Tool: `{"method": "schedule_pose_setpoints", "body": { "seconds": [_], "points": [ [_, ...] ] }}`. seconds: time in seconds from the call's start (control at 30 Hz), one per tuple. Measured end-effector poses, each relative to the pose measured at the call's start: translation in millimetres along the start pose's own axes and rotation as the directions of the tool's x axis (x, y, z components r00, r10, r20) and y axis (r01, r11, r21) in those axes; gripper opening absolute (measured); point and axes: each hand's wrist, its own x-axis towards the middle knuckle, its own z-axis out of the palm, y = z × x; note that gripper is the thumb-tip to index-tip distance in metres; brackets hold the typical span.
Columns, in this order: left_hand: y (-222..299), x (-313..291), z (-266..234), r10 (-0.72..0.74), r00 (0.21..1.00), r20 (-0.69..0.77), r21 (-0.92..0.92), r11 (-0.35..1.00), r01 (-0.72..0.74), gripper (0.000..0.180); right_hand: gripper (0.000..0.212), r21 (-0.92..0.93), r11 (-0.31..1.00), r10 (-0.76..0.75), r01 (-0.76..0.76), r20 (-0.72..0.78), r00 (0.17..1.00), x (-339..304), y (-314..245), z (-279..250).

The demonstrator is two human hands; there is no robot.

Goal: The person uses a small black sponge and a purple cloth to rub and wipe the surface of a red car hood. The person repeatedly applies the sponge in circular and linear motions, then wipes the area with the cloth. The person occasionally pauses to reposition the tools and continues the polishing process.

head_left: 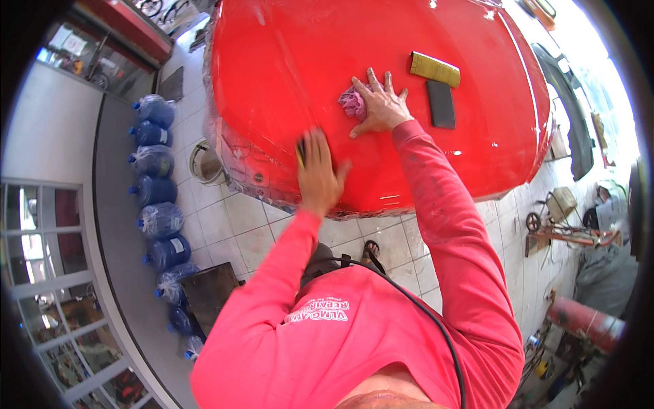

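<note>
A glossy red car hood (pixel 272 75) fills the upper middle of the view. My left hand (pixel 319 170), slightly blurred, lies over a sanding block (pixel 301 151) near the hood's front left edge, gripping it; only a dark and yellow edge shows. My right hand (pixel 383 105) rests farther back, fingers spread on the red surface. Beside and partly beneath its palm is a crumpled pink cloth (pixel 352 103). To the right of that hand lie a curved piece of yellowish sandpaper (pixel 435 69) and a dark grey rectangular block (pixel 441 104), both apart from my fingers.
Plastic sheeting (pixel 235 153) edges the hood at left. A bucket (pixel 206 162) stands on the tiled floor (pixel 238 221). Several blue water jugs (pixel 165 252) line the left wall. At right are a dark bumper-like part (pixel 569 112), a wheeled cart (pixel 562 215) and a red cylinder (pixel 586 322).
</note>
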Motion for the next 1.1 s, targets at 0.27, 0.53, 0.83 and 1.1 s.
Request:
{"method": "schedule_pose_setpoints", "body": {
  "seconds": [0.27,0.53,0.83,1.1],
  "points": [
    [-40,80,5,-0.125,0.990,-0.067,-0.078,0.990,0.120,0.082,0.154,-0.018,1.000,-0.013,0.014,0.049,0.999,-2,-22,-17],
    [60,-57,14,-0.152,0.985,-0.075,-0.228,0.965,0.132,0.090,0.148,-0.013,0.999,-0.048,0.048,0.035,0.998,-4,5,-6],
    [-109,37,-24,-0.283,0.958,-0.044,0.138,0.948,0.287,0.090,0.148,-0.003,0.991,-0.133,0.133,0.008,0.991,-7,-25,-7],
    [52,-73,8,-0.132,0.991,0.004,-0.082,0.988,0.132,0.096,0.150,0.001,0.999,-0.045,0.045,0.031,0.998,-3,2,-4]
  ]
}}
